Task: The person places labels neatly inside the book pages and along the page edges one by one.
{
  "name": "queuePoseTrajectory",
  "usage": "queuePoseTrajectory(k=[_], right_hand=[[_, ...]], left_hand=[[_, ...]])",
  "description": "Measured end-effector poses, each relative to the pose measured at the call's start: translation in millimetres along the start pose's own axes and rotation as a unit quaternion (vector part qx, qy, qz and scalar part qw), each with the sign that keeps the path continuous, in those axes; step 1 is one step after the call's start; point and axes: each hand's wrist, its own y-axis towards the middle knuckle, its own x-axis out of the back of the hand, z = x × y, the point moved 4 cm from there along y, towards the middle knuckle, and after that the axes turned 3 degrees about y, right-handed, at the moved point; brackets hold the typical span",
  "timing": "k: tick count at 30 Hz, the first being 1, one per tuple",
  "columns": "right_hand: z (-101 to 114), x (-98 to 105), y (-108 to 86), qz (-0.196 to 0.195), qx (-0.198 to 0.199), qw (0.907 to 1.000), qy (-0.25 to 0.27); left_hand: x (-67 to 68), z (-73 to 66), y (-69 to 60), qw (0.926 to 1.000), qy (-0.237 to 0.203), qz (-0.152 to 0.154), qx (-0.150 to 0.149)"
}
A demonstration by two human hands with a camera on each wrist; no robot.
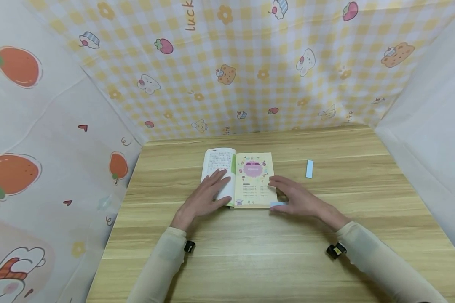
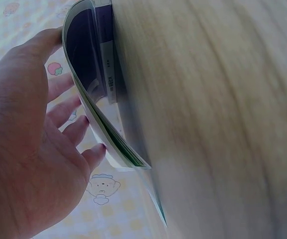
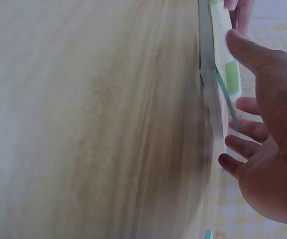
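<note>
An open book [image 1: 253, 189] lies on the wooden table, its left pages bowed upward. My left hand [image 1: 204, 198] rests on the left page with straight, spread fingers. In the left wrist view, the left hand [image 2: 39, 129] lies along the curved pages [image 2: 101, 124]. At the book's right edge is my right hand [image 1: 299, 198], its fingers extended and apart. A light blue strip [image 1: 278, 204] sits at the lower right corner of the book, partly hidden by that hand. In the right wrist view, the strip [image 3: 226, 97] sticks out past the pages near the right hand [image 3: 278, 129].
A second light blue strip [image 1: 309, 169] lies on the table [image 1: 250, 256] to the right of the book. Behind stands a yellow checked cloth [image 1: 246, 92]. White cloths hang at the left [image 1: 60, 168] and right [image 1: 432, 126] sides.
</note>
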Motion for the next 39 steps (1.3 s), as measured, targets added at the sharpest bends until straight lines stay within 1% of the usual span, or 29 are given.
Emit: queuePoseTrajectory(k=[4, 9, 21, 24, 27, 29, 32, 36, 39], right_hand=[[0.7, -3.0, -1.5, 0.009, 0.032, 0.9986, -0.042], [0.4, -3.7, -2.4, -0.002, 0.046, 0.9971, -0.061], [1.9, 1.8, -3.5, -0.008, 0.046, 0.9969, -0.064], [3.3, 2.8, -5.3, -0.013, 0.042, 0.9967, -0.069], [4.6, 2.8, -7.3, -0.023, 0.049, 0.9954, -0.079], [5.4, 2.6, -8.2, -0.034, 0.063, 0.9933, -0.091], [6.9, 3.2, -9.2, -0.054, 0.099, 0.9876, -0.11], [8.9, 4.8, -10.0, -0.076, 0.156, 0.9759, -0.132], [10.2, 6.3, -10.2, -0.085, 0.188, 0.9682, -0.141]], left_hand=[[0.5, 0.1, -0.1, 1.0, 0.001, 0.001, 0.0], [0.5, 0.1, -0.5, 1.0, 0.0, 0.003, 0.004], [0.3, 0.0, -1.0, 1.0, -0.005, 0.0, 0.003], [0.0, 0.1, -0.7, 1.0, -0.005, -0.002, 0.0], [-0.2, 0.1, -0.6, 1.0, -0.005, -0.001, 0.001], [-0.4, 0.4, -0.6, 1.0, -0.005, 0.0, 0.003], [-0.3, 0.6, -0.6, 1.0, -0.005, 0.001, 0.004], [-0.1, 0.2, 0.0, 1.0, -0.006, 0.001, 0.003], [0.4, -0.6, 0.6, 1.0, -0.006, 0.002, 0.003]])
